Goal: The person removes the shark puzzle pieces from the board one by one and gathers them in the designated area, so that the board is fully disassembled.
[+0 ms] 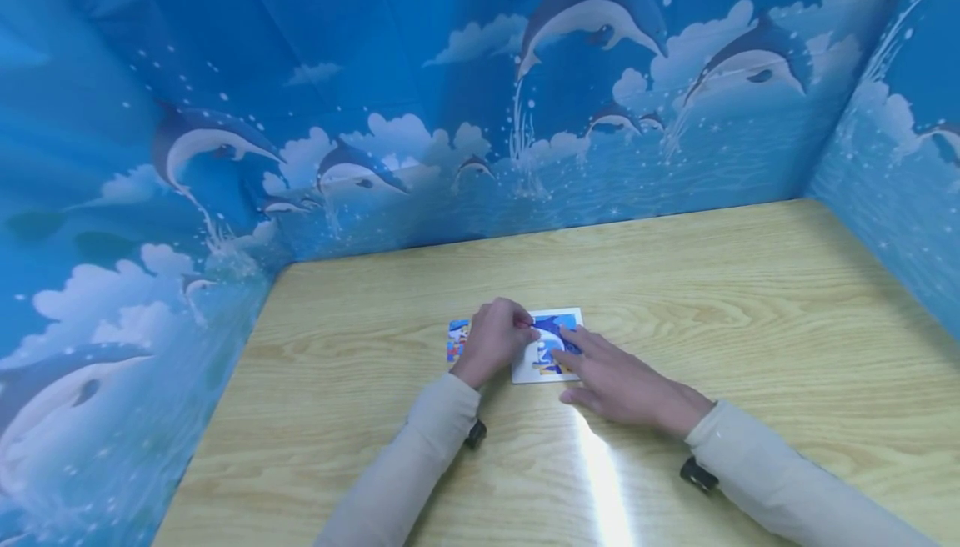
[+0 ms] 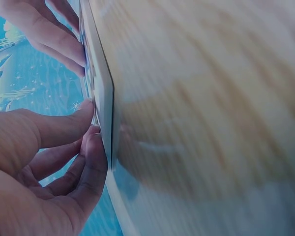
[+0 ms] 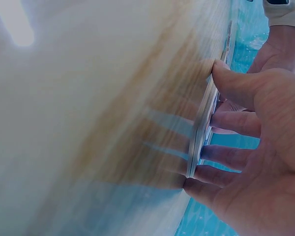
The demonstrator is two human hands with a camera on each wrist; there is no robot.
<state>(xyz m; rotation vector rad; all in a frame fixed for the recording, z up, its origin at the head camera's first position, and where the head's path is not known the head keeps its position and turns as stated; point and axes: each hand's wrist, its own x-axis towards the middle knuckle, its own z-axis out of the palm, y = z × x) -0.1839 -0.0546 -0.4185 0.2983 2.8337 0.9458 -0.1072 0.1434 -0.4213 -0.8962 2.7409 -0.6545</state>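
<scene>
A small jigsaw puzzle board (image 1: 527, 373) with a white border lies on the table, partly filled with a blue sea-animal picture. My left hand (image 1: 497, 340) is over its left side, thumb and curled fingers pinching a puzzle piece close at the board surface; the fingers mostly hide the piece. In the left wrist view the left thumb (image 2: 78, 118) points at the board's face. From the right, my right hand (image 1: 626, 376) reaches over the board with spread fingers. Its fingertips touch the board's face and edge in the right wrist view, and the thumb (image 3: 231, 81) is at the near edge.
Colourful puzzle pieces (image 1: 457, 340) lie left of the board, partly behind the left hand. The wood-grain table (image 1: 337, 347) reflects a bright light strip in front of the board. A blue dolphin-print curtain (image 1: 420, 113) rises along the table's back and sides.
</scene>
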